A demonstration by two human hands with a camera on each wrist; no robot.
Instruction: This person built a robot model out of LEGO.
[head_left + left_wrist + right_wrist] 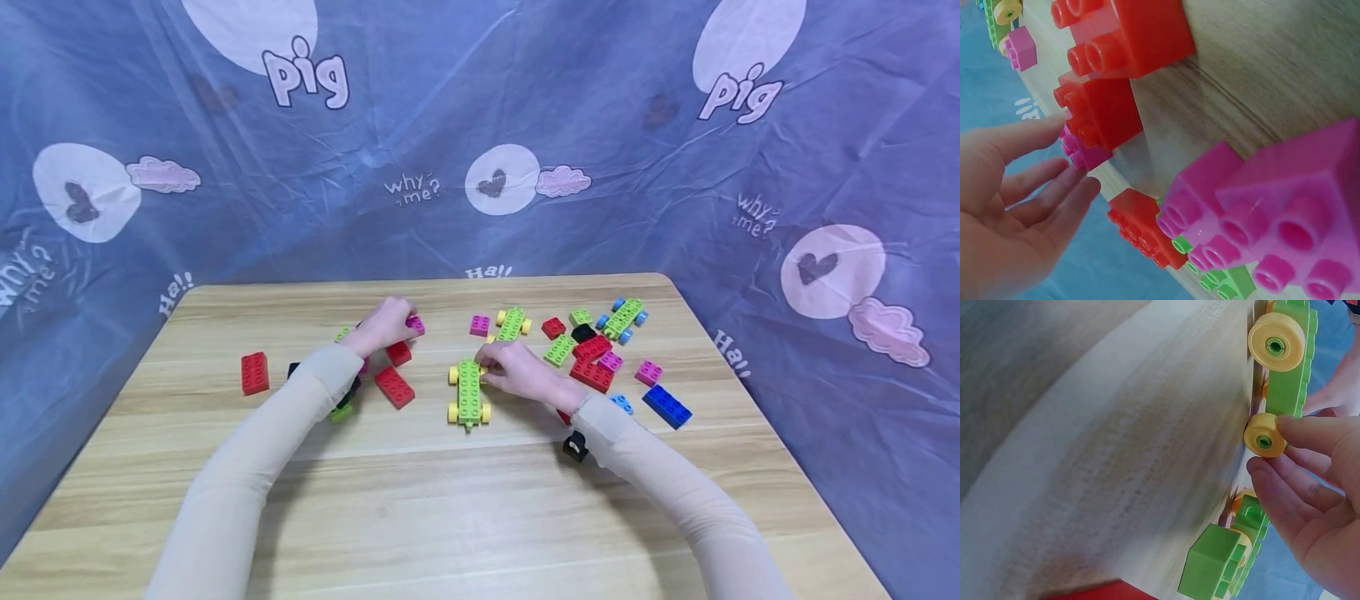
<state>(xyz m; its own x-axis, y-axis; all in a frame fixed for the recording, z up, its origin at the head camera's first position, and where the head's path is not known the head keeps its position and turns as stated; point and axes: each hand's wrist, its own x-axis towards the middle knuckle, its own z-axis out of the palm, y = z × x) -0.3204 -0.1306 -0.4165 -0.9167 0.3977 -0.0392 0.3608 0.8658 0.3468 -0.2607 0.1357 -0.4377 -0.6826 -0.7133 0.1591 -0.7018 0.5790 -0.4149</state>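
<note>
At the back left of the table, my left hand point(386, 322) pinches a small magenta brick point(1090, 155) between thumb and fingers. Red bricks point(1110, 112) lie close to that hand, and two larger-looking magenta bricks point(1300, 219) are nearer its wrist camera. My right hand point(519, 369) holds a yellow wheel point(1264, 436) of a long green toy car base point(468, 392), thumb on one side and fingertips on the other. The base stands on its yellow wheels in the middle of the table. Behind the right hand is a second green car base point(512, 322).
Right of centre, loose bricks lie scattered, among them red bricks point(592, 375), a dark blue brick point(667, 406) and a green base with blue wheels point(624, 319). A black piece point(575, 447) lies by the right forearm. One red brick point(255, 372) sits far left. A printed blue cloth point(450, 100) hangs behind.
</note>
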